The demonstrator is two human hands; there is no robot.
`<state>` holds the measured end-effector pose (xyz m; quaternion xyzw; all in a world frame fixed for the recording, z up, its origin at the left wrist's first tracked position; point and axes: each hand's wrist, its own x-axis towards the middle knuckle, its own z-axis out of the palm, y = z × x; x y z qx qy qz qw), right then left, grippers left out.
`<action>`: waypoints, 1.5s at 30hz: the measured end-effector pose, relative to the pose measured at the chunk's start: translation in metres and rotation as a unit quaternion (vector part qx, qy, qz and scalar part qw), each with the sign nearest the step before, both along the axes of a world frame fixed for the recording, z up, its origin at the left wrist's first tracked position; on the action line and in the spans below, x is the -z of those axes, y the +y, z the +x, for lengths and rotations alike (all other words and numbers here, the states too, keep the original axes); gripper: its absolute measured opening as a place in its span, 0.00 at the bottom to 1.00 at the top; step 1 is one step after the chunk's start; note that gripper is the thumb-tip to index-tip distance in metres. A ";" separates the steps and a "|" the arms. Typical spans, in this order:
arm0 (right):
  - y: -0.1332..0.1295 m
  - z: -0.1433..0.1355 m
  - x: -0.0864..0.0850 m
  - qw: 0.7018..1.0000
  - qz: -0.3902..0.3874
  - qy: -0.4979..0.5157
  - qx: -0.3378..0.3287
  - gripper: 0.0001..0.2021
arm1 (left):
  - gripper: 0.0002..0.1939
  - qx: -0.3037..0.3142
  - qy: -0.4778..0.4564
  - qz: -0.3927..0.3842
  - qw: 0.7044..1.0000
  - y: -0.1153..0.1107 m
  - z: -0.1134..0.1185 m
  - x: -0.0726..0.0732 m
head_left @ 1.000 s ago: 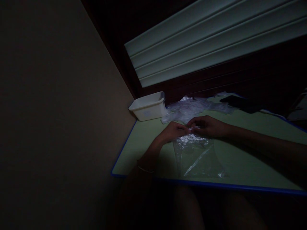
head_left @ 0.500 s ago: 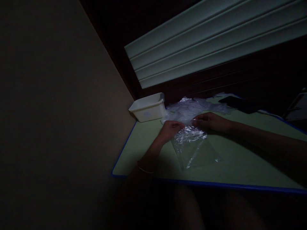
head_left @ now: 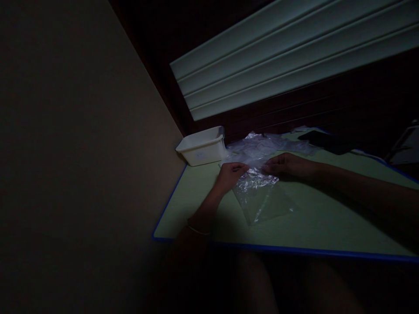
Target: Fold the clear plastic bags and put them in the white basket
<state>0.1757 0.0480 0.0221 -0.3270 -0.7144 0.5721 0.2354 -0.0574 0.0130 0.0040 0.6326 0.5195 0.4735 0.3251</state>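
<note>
The pale green desk [head_left: 327, 222] spreads beneath the left hand [head_left: 231, 176] and right hand [head_left: 286, 167]. Beyond them lies a heap of clear plastic [head_left: 252, 146]; past the left, a white tub [head_left: 207, 152]. On their near side, a clear bag [head_left: 266, 203] has slid farther from the person. Both hands, now parted, seemingly pinch its crumpled far end, so it apparently remains in handling.

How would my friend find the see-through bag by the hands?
Find the pale green, blue-edged table. There, the left hand and right hand hold the clear bag by its far end. Unlike the crumpled plastic pile behind, it spreads toward the table's near side.
</note>
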 end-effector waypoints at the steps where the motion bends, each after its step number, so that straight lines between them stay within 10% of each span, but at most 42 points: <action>1: 0.000 0.000 0.000 1.000 -0.017 0.015 -0.005 0.18 | 0.14 -0.009 -0.011 -0.002 1.000 0.001 0.000 0.000; 45: -0.001 -0.003 0.003 0.974 -0.190 0.082 -0.087 0.18 | 0.16 -0.002 -0.007 0.029 1.000 -0.001 0.003 -0.003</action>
